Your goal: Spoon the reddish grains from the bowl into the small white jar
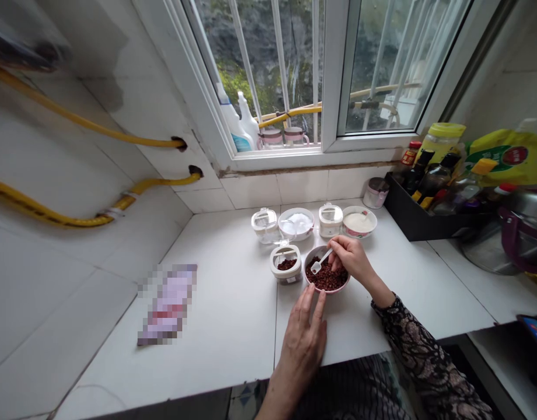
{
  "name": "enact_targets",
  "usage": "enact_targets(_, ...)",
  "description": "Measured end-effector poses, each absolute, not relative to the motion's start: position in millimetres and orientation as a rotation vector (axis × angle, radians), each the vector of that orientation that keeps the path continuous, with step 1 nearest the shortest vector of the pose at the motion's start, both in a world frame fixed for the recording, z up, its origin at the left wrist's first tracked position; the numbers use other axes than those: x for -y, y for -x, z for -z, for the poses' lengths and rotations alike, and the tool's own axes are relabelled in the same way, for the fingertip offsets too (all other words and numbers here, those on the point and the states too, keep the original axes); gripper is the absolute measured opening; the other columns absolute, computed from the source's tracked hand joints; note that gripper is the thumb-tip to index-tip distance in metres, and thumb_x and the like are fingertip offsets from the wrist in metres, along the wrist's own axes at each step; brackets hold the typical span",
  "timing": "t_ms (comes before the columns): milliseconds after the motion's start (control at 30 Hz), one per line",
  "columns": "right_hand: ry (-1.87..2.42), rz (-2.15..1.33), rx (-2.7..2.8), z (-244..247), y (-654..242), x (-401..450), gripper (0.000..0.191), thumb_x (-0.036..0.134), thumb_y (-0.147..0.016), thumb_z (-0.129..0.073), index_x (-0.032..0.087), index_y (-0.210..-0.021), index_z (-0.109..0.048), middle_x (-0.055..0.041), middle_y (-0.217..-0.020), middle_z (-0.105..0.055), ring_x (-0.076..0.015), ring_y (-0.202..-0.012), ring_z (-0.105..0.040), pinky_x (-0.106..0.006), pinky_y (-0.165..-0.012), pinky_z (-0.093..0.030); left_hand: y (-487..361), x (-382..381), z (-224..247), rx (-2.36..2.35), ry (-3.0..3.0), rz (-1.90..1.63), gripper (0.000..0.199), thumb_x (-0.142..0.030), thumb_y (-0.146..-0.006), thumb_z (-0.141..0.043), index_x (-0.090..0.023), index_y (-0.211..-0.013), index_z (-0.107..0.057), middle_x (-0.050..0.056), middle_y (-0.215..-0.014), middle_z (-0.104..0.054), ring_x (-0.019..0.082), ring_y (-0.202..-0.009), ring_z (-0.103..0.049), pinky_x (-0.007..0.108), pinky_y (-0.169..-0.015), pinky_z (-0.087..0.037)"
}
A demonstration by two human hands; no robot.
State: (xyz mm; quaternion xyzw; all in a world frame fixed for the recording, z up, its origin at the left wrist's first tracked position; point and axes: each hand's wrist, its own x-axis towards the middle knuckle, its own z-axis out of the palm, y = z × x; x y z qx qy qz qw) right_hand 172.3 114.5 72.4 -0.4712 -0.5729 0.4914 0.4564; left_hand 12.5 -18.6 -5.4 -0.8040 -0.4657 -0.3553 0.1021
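Note:
My right hand (348,256) pinches the handle of a small white spoon (316,266) over a bowl (309,256) of dark reddish-brown dried pieces, perhaps peppercorns. The spoon's scoop looks empty, just above or at the surface of the pieces. My left hand (304,332) lies at the near side of the bowl, fingers stretched out and fingertips by its rim. Just left of the bowl stands a seasoning jar (286,263) with a cream rim and clear lid, holding some of the same dark pieces.
Behind are a bowl of white grains (296,223), a bowl of off-white powder (359,221) and two clear-lidded jars, one a seasoning jar (330,220). A black box of bottles (406,216) and a steel pot (487,248) stand right. A blurred packet (170,303) lies left.

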Motion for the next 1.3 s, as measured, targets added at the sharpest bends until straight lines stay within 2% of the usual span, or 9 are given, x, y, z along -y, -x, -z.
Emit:
enact_targets(233, 1.07, -1.289, 1.288, -76.5, -170.3, -118.3, 0.039, 0.057, -0.075, -0.07, 0.019, -0.079, -0.059, 0.002, -0.051, -0.065, -0.0132, -0.034, -0.058, -0.022, -0.036, -0.045, -13.0, 16.6, 8.0, 1.349, 2.371, 1.083, 0.064, -0.005, -0.095, -0.045, -0.011, -0.157, -0.028, 0.021, -0.153, -0.041, 0.029, -0.144, -0.039, 0.042, -0.109, -0.047)
enact_targets(367, 0.986, -1.153, 1.309, -80.6, -157.2, -113.1, 0.04, 0.059, -0.084, -0.063, 0.018, -0.088, -0.06, 0.0006, -0.059, -0.067, -0.0143, -0.042, -0.064, -0.023, -0.043, -0.051, -14.1, 15.4, 12.7, 1.364, 2.361, 1.122, 0.065, -0.003, -0.094, -0.043, -0.012, -0.157, -0.028, 0.02, -0.155, -0.039, 0.03, -0.145, -0.037, 0.043, -0.111, -0.046)
enact_targets(467, 0.924, -0.918, 1.513, -80.6, -145.2, -103.5, 0.029, 0.046, -0.097, -0.051, 0.02, -0.097, -0.063, -0.0027, -0.07, -0.072, -0.0159, -0.054, -0.069, -0.027, -0.055, -0.057, -14.6, 15.9, 13.7, 1.363, 2.364, 1.129, 0.065, -0.003, -0.094, -0.043, -0.011, -0.157, -0.028, 0.02, -0.155, -0.038, 0.03, -0.146, -0.037, 0.044, -0.111, -0.045)
enact_targets(600, 0.765, -0.5, 1.897, -78.9, -138.5, -93.1, 0.019, 0.026, -0.098, -0.048, 0.02, -0.099, -0.066, -0.0044, -0.073, -0.073, -0.0177, -0.067, -0.071, -0.03, -0.069, -0.057, -14.1, 16.3, 11.4, 1.355, 2.365, 1.113, 0.066, -0.003, -0.093, -0.043, -0.009, -0.157, -0.028, 0.022, -0.155, -0.037, 0.031, -0.146, -0.036, 0.043, -0.11, -0.046)
enact_targets(667, 0.74, -0.426, 1.918, -79.9, -141.5, -92.0, 0.019, 0.023, -0.099, -0.047, 0.02, -0.1, -0.066, -0.0033, -0.071, -0.072, -0.0168, -0.065, -0.069, -0.029, -0.068, -0.055, -13.8, 16.0, 10.0, 1.345, 2.359, 1.116, 0.067, -0.002, -0.093, -0.044, -0.009, -0.157, -0.027, 0.022, -0.155, -0.037, 0.031, -0.146, -0.036, 0.043, -0.111, -0.046)
enact_targets(767, 0.831, -0.494, 1.785, -83.4, -153.0, -95.9, 0.018, 0.024, -0.1, -0.046, 0.02, -0.1, -0.064, -0.0007, -0.068, -0.069, -0.015, -0.059, -0.066, -0.027, -0.064, -0.054, -13.2, 15.5, 8.6, 1.339, 2.367, 1.107, 0.068, -0.002, -0.093, -0.045, -0.01, -0.157, -0.027, 0.021, -0.155, -0.038, 0.029, -0.145, -0.037, 0.043, -0.111, -0.045)
enact_targets(1033, 1.105, -0.665, 1.844, -79.5, -172.2, -108.0, 0.02, 0.024, -0.095, -0.049, 0.022, -0.077, -0.058, 0.0019, -0.055, -0.06, -0.0139, -0.047, -0.055, -0.025, -0.05, -0.043, -12.2, 17.4, 6.8, 1.364, 2.369, 1.08, 0.067, -0.004, -0.094, -0.044, -0.013, -0.158, -0.026, 0.019, -0.156, -0.039, 0.029, -0.145, -0.039, 0.042, -0.11, -0.047)
enact_targets(1167, 1.129, -0.827, 1.814, -75.7, -165.9, -106.1, 0.021, 0.024, -0.095, -0.048, 0.022, -0.076, -0.056, 0.0038, -0.05, -0.058, -0.0134, -0.042, -0.054, -0.025, -0.049, -0.044, -11.8, 17.9, 6.1, 1.376, 2.377, 1.075, 0.066, -0.005, -0.095, -0.044, -0.014, -0.158, -0.026, 0.018, -0.158, -0.037, 0.028, -0.144, -0.04, 0.043, -0.109, -0.049)
enact_targets(1300, 1.163, -1.034, 1.628, -74.2, -164.9, -107.2, 0.017, 0.031, -0.091, -0.051, 0.023, -0.077, -0.056, 0.0033, -0.052, -0.062, -0.0145, -0.039, -0.057, -0.025, -0.042, -0.043, -11.9, 17.8, 6.7, 1.374, 2.374, 1.077, 0.067, -0.004, -0.095, -0.044, -0.014, -0.158, -0.025, 0.019, -0.157, -0.038, 0.029, -0.144, -0.041, 0.043, -0.109, -0.049)
